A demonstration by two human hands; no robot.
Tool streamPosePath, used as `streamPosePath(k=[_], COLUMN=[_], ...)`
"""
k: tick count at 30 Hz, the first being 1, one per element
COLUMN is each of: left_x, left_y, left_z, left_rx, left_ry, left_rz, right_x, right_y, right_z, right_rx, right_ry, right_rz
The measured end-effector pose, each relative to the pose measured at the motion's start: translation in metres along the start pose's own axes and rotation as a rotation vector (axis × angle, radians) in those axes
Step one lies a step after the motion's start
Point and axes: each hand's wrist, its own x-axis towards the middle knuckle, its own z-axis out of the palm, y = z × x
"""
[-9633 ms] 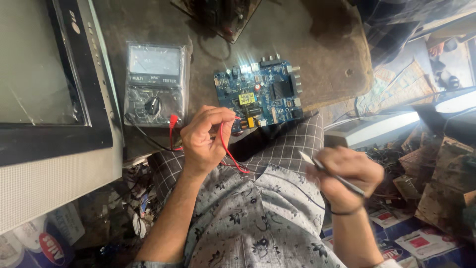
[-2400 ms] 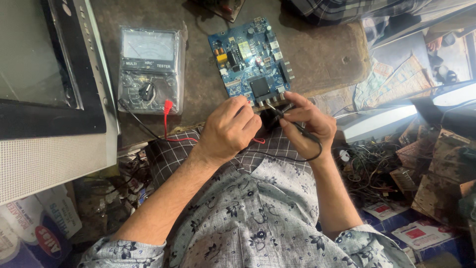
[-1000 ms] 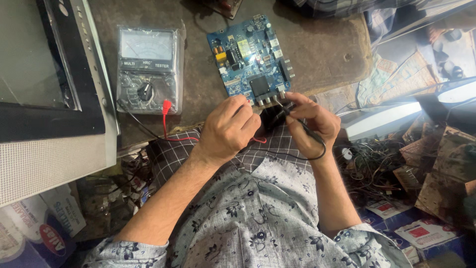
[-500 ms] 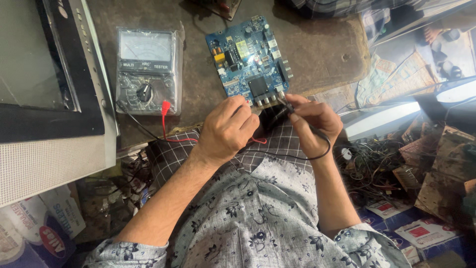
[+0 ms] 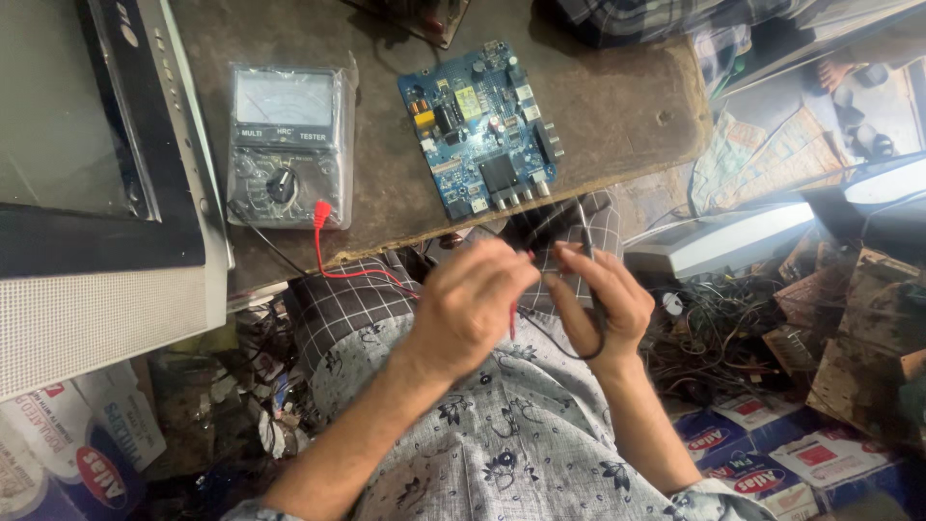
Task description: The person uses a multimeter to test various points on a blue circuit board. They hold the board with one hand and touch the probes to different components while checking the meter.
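Observation:
My left hand (image 5: 471, 307) is closed around a red test probe (image 5: 511, 326), whose red lead (image 5: 333, 260) runs up to an analog multimeter (image 5: 289, 145) wrapped in clear plastic on the wooden bench (image 5: 617, 106). My right hand (image 5: 600, 301) grips a black probe (image 5: 586, 253); its black wire loops below the palm. Both hands hover over my lap, fingertips nearly touching, just below the bench edge. A blue circuit board (image 5: 482, 125) lies on the bench above them, with neither probe touching it.
A flat-screen set (image 5: 96, 145) leans at the left of the bench. Tangled wires and scrap parts (image 5: 733, 328) pile at the right. Printed cartons (image 5: 772, 453) lie on the floor, and another board (image 5: 424, 14) sits at the bench's far edge.
Both hands have drawn back from the circuit board's near edge toward my lap, still holding the probes. The view has shifted slightly.

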Motion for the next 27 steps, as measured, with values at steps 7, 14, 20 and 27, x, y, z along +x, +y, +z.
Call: streamPosePath(k=[7,14,20,27], left_x=[-0.009,-0.008,-0.004,0.007], left_y=[0.022,0.021,0.022,0.023], left_z=[-0.006,-0.011,-0.006,0.000], left_rx=[-0.173,-0.544,-0.528,-0.245], left_ry=[-0.003,-0.074,-0.110,-0.268], left_rz=[-0.256,-0.487,-0.481,-0.288], right_x=[-0.005,-0.011,-0.017,-0.028], right_y=[-0.001,0.010,0.018,0.027], right_z=[-0.009,-0.013,-0.015,-0.021], right_rx=[0.021,0.175,0.365,0.338], right_ry=[-0.104,-0.257,-0.235,-0.161], right_rz=[0.029,0.190,0.188,0.245])
